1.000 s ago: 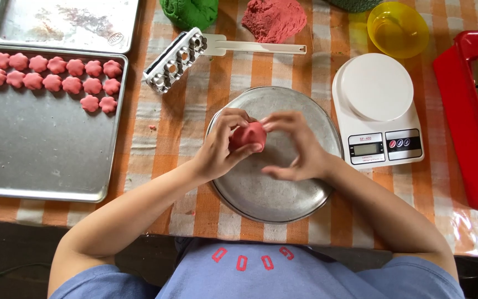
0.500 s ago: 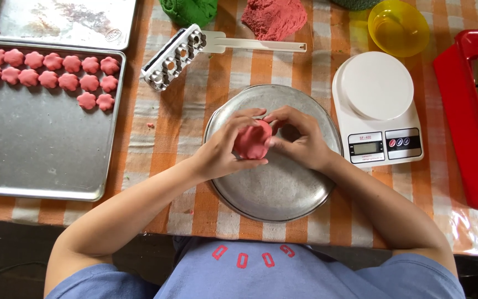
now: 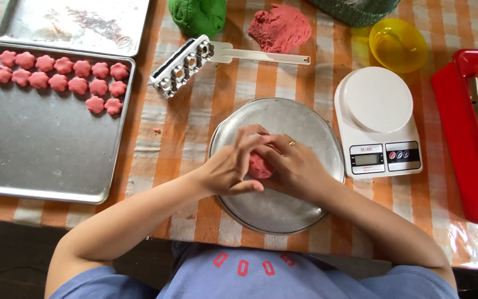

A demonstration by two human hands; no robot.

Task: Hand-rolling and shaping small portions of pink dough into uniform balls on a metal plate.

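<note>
A small ball of pink dough (image 3: 260,165) is pressed between my two hands above a round metal plate (image 3: 300,119). My left hand (image 3: 230,166) cups it from the left with fingers curled over the top. From the right, my right hand (image 3: 296,169) closes on it, a ring on one finger. Most of the dough is hidden by my fingers. On the left a metal baking tray (image 3: 40,160) carries several pink flower-shaped dough pieces (image 3: 62,77) in rows.
A white mould with a long handle (image 3: 186,63) lies behind the plate. Green dough (image 3: 197,15) and a pink dough lump (image 3: 280,26) sit at the back. A white kitchen scale (image 3: 377,122), a yellow bowl (image 3: 398,45) and a red tray (image 3: 471,138) stand to the right.
My hands have closed together over the pink dough and sunk lower toward the plate. A second ago the right hand was apart and the ball was plainly visible.
</note>
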